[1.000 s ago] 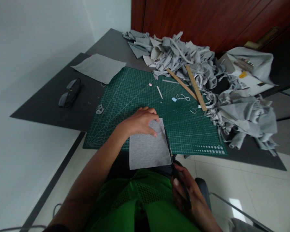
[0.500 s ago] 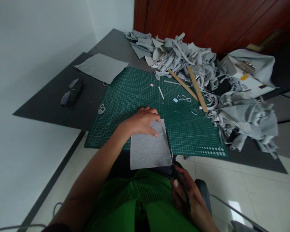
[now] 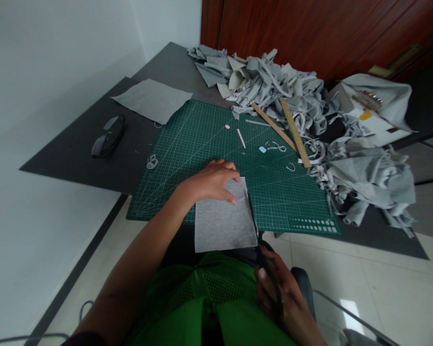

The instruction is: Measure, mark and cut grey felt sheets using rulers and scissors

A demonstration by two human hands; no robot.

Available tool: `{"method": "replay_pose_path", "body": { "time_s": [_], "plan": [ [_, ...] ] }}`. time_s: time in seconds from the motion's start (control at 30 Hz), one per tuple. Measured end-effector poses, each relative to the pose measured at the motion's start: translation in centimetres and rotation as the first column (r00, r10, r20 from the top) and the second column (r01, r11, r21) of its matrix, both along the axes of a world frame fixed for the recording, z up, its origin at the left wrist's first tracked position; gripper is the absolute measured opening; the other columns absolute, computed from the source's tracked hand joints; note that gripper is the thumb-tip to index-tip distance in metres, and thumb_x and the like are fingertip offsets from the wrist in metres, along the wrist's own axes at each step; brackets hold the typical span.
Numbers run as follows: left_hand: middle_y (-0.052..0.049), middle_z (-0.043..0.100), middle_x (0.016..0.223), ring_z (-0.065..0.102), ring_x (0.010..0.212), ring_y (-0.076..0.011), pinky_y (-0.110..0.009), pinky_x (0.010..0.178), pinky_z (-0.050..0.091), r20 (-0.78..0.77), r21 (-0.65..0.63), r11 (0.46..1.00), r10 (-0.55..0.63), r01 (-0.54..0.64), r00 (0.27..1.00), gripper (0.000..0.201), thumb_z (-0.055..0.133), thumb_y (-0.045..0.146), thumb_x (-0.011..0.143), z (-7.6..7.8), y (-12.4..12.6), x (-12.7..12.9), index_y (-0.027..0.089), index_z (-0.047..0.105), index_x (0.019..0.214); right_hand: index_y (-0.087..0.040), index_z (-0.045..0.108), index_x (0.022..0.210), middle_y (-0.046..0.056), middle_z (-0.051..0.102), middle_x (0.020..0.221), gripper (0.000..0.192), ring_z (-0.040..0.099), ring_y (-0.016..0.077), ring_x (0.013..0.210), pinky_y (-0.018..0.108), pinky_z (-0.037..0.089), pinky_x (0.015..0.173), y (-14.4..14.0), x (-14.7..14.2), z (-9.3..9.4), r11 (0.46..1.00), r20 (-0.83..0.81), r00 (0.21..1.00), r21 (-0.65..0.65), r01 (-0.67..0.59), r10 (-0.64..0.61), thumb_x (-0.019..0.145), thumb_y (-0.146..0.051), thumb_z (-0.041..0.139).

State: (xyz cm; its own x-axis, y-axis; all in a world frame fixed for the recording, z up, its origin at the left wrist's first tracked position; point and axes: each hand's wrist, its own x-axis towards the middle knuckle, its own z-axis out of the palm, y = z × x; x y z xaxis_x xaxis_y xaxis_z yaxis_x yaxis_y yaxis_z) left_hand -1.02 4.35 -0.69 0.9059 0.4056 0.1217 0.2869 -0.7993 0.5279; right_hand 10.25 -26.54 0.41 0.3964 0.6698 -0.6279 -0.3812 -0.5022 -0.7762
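the right hand (image 3: 279, 293) is closed through the handles of the black scissors (image 3: 261, 250), fingers wrapped and clamped on them, low by the person's lap. the blades run forward along the right edge of the grey fabric piece (image 3: 222, 221); whether the blades are parted or together cannot be told at this angle. the left hand (image 3: 211, 182) lies flat, fingers spread and pressed down on the far half of the fabric, pinning it without gripping it.

the fabric piece sits at the near edge of the green cutting mat (image 3: 187, 144), its near half hanging over the table edge toward the green garment (image 3: 216, 302).

judgement: for a clean cut, the pinning hand ought to keep the cloth taut and stay clear of the blade line, and the blades should follow a mat gridline with long strokes, not short nips. the overhang looks liable to sag and pull the line off.

pose: left forearm reaches diagonally forward across the body, wrist low. right wrist is bent back, close to the torso.

beyond lie two wooden rulers (image 3: 292, 132), a heap of grey offcuts (image 3: 274, 86), a flat grey sheet (image 3: 151, 98) and dark glasses (image 3: 107, 137).
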Motion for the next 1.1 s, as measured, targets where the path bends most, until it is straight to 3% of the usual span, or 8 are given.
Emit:
{"method": "replay_pose_path", "body": {
  "time_s": [0.23, 0.5, 0.73, 1.1],
  "plan": [
    [-0.004, 0.062, 0.123, 0.055, 0.117, -0.0270, -0.038, 0.099, 0.037, -0.003, 0.004, 1.000, -0.001, 0.001, 1.000, 0.052, 0.091, 0.045, 0.073, 0.0, 0.0, 0.0, 0.025, 0.069, 0.117, -0.041, 0.064, 0.123, -0.003, 0.054, 0.074, 0.047, 0.038, 0.0125, 0.051, 0.024, 0.031, 0.046, -0.1, 0.1, -0.1, 0.999, -0.032, 0.999, 0.030, -0.009, 0.010, 0.082, -0.058, 0.079],
    [-0.004, 0.063, 0.123, 0.056, 0.117, -0.0269, -0.039, 0.100, 0.037, -0.010, -0.002, 1.000, 0.006, -0.006, 1.000, 0.053, 0.092, 0.043, 0.071, 0.2, -0.1, 0.0, 0.025, 0.070, 0.116, -0.032, 0.059, 0.127, -0.008, 0.050, 0.068, 0.057, 0.039, 0.0067, 0.045, 0.020, 0.029, 0.042, 0.1, 0.0, -0.4, 0.999, -0.025, 0.999, 0.037, -0.026, 0.027, 0.081, -0.056, 0.083],
    [-0.003, 0.064, 0.120, 0.057, 0.113, -0.0265, -0.037, 0.097, 0.038, -0.006, 0.022, 1.000, 0.000, 0.000, 1.000, 0.056, 0.090, 0.045, 0.072, 0.0, 0.2, 0.1, 0.024, 0.065, 0.117, -0.031, 0.059, 0.123, -0.008, 0.053, 0.071, 0.060, 0.037, 0.0057, 0.046, 0.017, 0.026, 0.041, -0.1, 0.6, 0.0, 0.997, -0.082, 0.994, 0.035, 0.073, -0.070, 0.076, -0.059, 0.085],
    [-0.004, 0.064, 0.120, 0.057, 0.114, -0.0269, -0.037, 0.099, 0.037, 0.007, 0.008, 1.000, -0.006, 0.006, 1.000, 0.057, 0.090, 0.045, 0.071, 0.0, 0.2, 0.2, 0.023, 0.064, 0.118, -0.029, 0.055, 0.119, -0.009, 0.049, 0.071, 0.053, 0.037, 0.0067, 0.047, 0.017, 0.031, 0.038, 2.1, 2.0, -0.4, 0.992, -0.026, 0.997, 0.105, -0.075, 0.078, 0.082, -0.057, 0.081]
  ]
}}
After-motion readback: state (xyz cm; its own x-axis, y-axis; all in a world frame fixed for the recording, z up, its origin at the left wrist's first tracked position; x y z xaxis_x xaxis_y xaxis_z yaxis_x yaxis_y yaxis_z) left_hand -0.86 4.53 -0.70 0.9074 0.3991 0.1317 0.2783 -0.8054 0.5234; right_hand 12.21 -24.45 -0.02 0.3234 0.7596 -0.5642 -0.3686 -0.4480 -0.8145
